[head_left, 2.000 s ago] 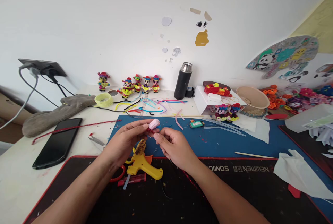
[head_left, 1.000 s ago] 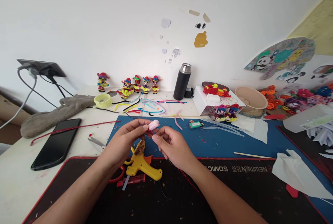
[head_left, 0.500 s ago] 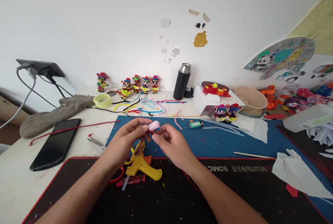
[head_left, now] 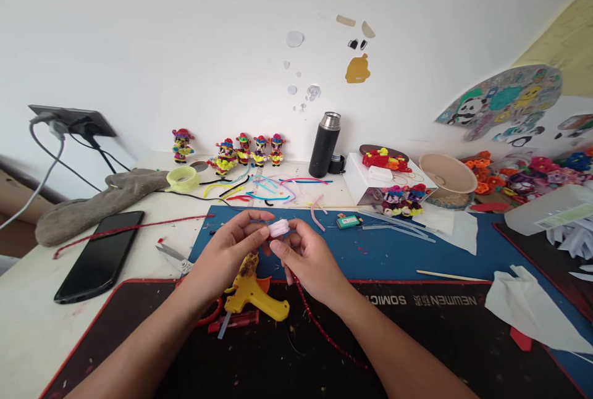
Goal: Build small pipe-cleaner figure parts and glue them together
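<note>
Above the blue mat, my left hand (head_left: 238, 247) pinches a small pale-pink fuzzy piece (head_left: 278, 229), seemingly made of pipe cleaner, by its left side. My right hand (head_left: 308, 257) closes on its right and lower side with thumb and fingers. From under the right hand a dark-red pipe cleaner (head_left: 317, 325) trails down over the black mat; where its upper end sits is hidden by the fingers. Just below both hands lies a yellow hot glue gun (head_left: 254, 297) with a glue stick poking out of its back.
Scissors (head_left: 173, 257) and a phone (head_left: 102, 257) with a red pipe cleaner across it lie at left. Several small figures (head_left: 226, 155) and loose pipe cleaners (head_left: 269, 186) are behind. A black flask (head_left: 324, 146) stands near a white box (head_left: 356, 183).
The pale-pink piece has turned to lie more level and shifted slightly right and down. The dark-red pipe cleaner now shows in a long curve below my right hand.
</note>
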A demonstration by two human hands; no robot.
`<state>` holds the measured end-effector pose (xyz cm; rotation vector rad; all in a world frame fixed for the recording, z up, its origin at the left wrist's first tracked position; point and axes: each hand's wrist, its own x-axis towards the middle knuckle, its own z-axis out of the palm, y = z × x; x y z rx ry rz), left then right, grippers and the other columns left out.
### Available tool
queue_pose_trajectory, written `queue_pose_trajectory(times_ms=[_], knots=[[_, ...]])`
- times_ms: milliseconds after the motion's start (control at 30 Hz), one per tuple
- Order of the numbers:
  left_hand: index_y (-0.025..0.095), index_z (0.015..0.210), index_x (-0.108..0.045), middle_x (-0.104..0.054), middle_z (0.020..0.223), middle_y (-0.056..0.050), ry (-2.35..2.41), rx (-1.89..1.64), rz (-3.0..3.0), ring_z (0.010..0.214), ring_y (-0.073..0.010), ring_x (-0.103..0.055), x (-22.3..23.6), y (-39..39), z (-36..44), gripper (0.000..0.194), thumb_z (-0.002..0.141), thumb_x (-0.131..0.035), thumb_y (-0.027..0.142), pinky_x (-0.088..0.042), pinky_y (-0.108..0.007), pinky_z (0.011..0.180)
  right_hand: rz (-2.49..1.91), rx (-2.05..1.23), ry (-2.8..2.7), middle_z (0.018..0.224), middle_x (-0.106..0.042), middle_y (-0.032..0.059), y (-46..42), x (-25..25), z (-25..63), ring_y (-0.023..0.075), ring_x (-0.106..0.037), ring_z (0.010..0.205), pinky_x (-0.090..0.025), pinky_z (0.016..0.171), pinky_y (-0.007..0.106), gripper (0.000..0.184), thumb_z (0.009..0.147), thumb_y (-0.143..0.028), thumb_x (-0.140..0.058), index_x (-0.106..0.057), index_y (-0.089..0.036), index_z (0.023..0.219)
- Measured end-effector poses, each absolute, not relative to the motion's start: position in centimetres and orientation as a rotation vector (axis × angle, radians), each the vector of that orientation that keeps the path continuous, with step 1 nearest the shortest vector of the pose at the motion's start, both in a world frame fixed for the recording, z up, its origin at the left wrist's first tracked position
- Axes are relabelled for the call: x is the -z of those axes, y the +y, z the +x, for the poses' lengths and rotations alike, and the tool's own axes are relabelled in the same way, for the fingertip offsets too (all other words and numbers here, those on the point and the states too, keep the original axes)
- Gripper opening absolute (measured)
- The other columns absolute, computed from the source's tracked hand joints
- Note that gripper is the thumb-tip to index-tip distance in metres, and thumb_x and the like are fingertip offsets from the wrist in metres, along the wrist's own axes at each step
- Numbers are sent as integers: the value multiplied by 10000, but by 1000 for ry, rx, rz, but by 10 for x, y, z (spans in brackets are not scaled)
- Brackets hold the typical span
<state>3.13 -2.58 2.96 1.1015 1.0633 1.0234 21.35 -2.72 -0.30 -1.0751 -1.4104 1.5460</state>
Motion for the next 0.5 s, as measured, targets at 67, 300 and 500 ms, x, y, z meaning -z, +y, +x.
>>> queue_pose_trajectory(times_ms=[67,300,500], knots=[[255,1115,-737,-784,911,-46,1058,-996,1104,872,-242,-697,-32,-28,33,393,832,-842,508,-516,-304,757,-1054,-1566,-1390,762,-595,-59,-27,4,213,98,-510,444,-422,424,245,371,939,-522,-722,-539,-244,1103],[232,1196,-703,-748,812,-14,1010,-984,1029,735,-182,-654,-26,-24,33,437,843,-838,451,-496,-267,675,-1047,-1504,-1390,785,-687,-22,-28,-1,212,79,-423,449,-315,427,233,266,944,-423,-710,-567,-227,1052],[168,1204,-692,-742,768,-36,991,-940,877,659,-171,-664,-24,-23,33,542,759,-883,410,-483,-256,623,-1065,-1467,-1412,676,-644,-44,-26,-1,214,86,-415,440,-298,438,236,275,931,-433,-719,-593,-216,1042]])
